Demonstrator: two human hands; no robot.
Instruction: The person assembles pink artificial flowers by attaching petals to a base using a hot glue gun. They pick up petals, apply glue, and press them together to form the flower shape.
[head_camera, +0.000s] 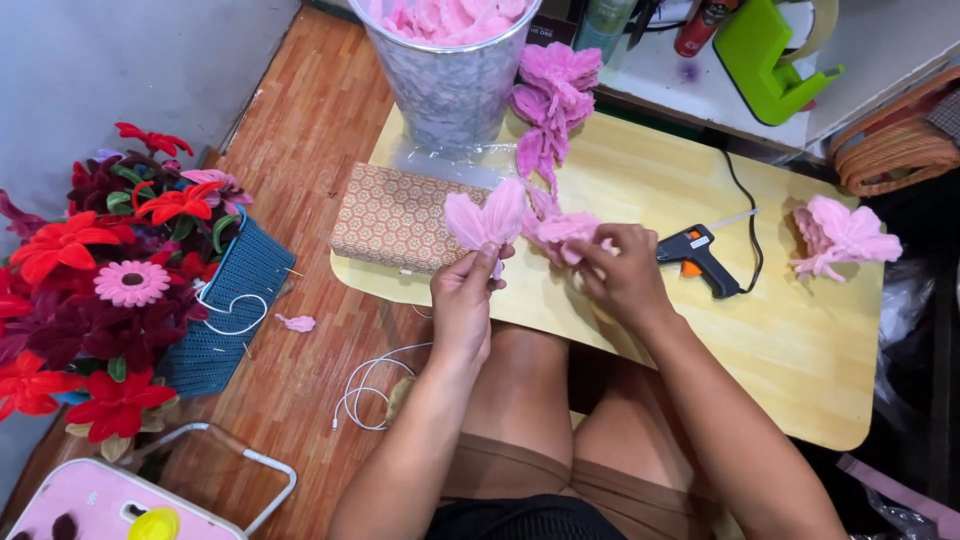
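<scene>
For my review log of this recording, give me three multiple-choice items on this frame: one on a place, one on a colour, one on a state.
1. Where does the glue gun lie?
A. on the yellow table, right of the hands
B. inside the metal bucket
C. on the wooden floor by the blue basket

2. What colour is the flower in the left hand?
A. red
B. pink
C. white

3. What is the right hand doing?
A. resting flat on the knee
B. gripping the glue gun
C. closed on a pink flower piece

Answers:
1 A: the gun rests on the table, its cord trailing off toward the far edge.
2 B: the fuzzy flower pinched by the fingers is pale pink.
3 C: the right hand holds a pink piece just beside the gun, not touching it.
</scene>
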